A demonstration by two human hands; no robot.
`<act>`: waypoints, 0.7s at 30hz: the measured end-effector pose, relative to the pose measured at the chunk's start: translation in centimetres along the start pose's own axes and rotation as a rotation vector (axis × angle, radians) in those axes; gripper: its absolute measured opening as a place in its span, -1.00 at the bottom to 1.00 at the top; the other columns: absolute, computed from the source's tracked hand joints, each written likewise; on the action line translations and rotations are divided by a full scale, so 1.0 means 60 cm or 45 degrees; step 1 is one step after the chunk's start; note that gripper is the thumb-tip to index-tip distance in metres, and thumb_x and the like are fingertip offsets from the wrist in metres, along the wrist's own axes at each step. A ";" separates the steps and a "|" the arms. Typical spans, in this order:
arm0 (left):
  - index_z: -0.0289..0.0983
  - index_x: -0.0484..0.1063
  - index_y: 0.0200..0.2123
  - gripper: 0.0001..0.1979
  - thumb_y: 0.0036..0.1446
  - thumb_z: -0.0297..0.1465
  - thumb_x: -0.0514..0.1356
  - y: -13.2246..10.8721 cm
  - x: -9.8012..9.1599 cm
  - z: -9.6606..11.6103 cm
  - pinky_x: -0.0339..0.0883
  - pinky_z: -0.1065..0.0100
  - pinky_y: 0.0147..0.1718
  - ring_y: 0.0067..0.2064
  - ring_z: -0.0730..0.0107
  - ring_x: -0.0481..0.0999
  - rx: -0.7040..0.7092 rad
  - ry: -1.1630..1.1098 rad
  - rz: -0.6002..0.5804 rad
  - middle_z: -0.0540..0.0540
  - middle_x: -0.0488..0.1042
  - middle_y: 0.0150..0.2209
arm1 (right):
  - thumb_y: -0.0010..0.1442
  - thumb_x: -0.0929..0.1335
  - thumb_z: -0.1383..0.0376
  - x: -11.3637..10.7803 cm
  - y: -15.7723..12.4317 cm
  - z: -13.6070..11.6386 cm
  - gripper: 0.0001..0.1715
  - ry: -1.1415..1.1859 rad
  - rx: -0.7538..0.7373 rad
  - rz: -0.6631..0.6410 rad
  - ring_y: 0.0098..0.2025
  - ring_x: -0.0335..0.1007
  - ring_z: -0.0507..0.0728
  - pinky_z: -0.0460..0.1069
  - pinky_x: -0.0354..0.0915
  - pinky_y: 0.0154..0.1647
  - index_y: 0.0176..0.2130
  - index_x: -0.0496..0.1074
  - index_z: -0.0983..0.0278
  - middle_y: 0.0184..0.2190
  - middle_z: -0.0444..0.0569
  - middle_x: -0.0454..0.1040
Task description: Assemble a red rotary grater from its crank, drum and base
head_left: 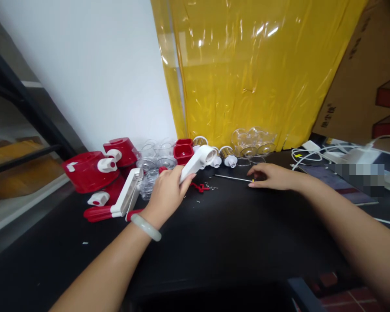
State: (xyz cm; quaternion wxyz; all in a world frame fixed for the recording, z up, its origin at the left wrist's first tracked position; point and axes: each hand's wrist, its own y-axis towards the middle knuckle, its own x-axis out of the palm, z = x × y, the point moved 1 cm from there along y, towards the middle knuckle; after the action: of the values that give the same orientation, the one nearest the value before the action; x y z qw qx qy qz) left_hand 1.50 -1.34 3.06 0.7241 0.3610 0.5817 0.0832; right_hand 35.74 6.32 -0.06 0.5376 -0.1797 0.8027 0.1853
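the white crank handle (196,164) is up off the table (214,242), gripped low on its shaft by the left hand (165,195). the fingers are wrapped closed around it and the round hub end is tilted up and to the right, likely so the hub's opening faces the other hand. a pale bangle (145,226) sits on that wrist.

over to the right hand (273,177): it lies low on the table, palm down, fingertips at the yellow-tipped end of a thin metal rod (232,177) that lies flat and points back toward the handle. i cannot tell whether the hand pinches the rod or only rests on it. a bit of red cord (199,187) lies between the two hands, with tiny scraps around it.

behind and left there's a crowd: red housings (91,170), clear plastic cups (152,162) and a second white crank (127,197) lying flat. gold mesh drums (228,155) stand along the foot of the yellow plastic sheet (253,69), pushed back so the middle is free. white cables (312,151) and a cardboard box (370,78) hem in the right side. the open room is the dark stretch of table nearer the person, between the forearms.
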 end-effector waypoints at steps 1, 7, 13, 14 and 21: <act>-0.26 0.37 -0.18 -0.74 0.34 -0.19 0.05 -0.001 -0.001 0.003 0.32 0.24 -0.35 -0.34 0.20 0.52 -0.020 -0.011 -0.017 -0.12 0.51 -0.36 | 0.05 0.38 -0.18 0.000 -0.004 0.007 -0.28 -0.007 0.027 -0.032 -0.19 0.49 0.24 0.10 0.37 -0.15 -0.05 0.50 0.31 -0.20 0.11 0.54; -0.26 0.21 0.05 -0.62 0.20 -0.33 0.19 -0.004 0.002 0.010 0.40 0.24 -0.35 -0.26 0.17 0.57 -0.099 -0.118 -0.037 -0.15 0.50 -0.20 | -0.09 0.46 -0.06 -0.006 -0.013 0.041 -0.48 -0.100 0.216 -0.194 -0.32 0.47 0.20 0.03 0.32 -0.33 -0.25 0.48 0.24 -0.30 0.04 0.54; -0.28 0.18 0.11 -0.52 0.11 -0.43 0.18 0.002 0.002 0.001 0.42 0.19 -0.20 -0.15 0.12 0.54 -0.083 -0.086 0.093 -0.21 0.47 -0.10 | 0.05 0.38 -0.04 -0.013 -0.009 0.057 -0.60 -0.005 0.118 -0.164 -0.38 0.43 0.14 0.00 0.28 -0.35 -0.30 0.47 0.23 -0.40 -0.04 0.53; -0.28 0.18 0.10 -0.53 0.11 -0.43 0.17 0.002 0.002 0.001 0.42 0.19 -0.20 -0.16 0.13 0.54 -0.092 -0.097 0.094 -0.19 0.48 -0.11 | 0.05 0.38 -0.05 -0.016 -0.008 0.057 -0.58 0.052 0.113 -0.132 -0.36 0.44 0.14 0.01 0.30 -0.31 -0.29 0.48 0.23 -0.38 -0.04 0.54; -0.26 0.18 0.03 -0.64 0.16 -0.39 0.13 -0.002 0.007 0.008 0.38 0.25 -0.36 -0.35 0.22 0.52 -0.184 -0.208 0.097 -0.09 0.48 -0.29 | 0.03 0.43 -0.11 -0.037 -0.006 0.051 -0.46 0.464 0.218 0.591 -0.37 0.53 0.15 0.07 0.40 -0.22 -0.18 0.51 0.24 -0.33 0.00 0.57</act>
State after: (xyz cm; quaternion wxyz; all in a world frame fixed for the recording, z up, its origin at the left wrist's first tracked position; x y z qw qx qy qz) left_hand 2.04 -1.40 2.66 0.7895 0.3354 0.4992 0.1228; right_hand 39.16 7.72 0.89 0.3412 0.0243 0.9182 0.1995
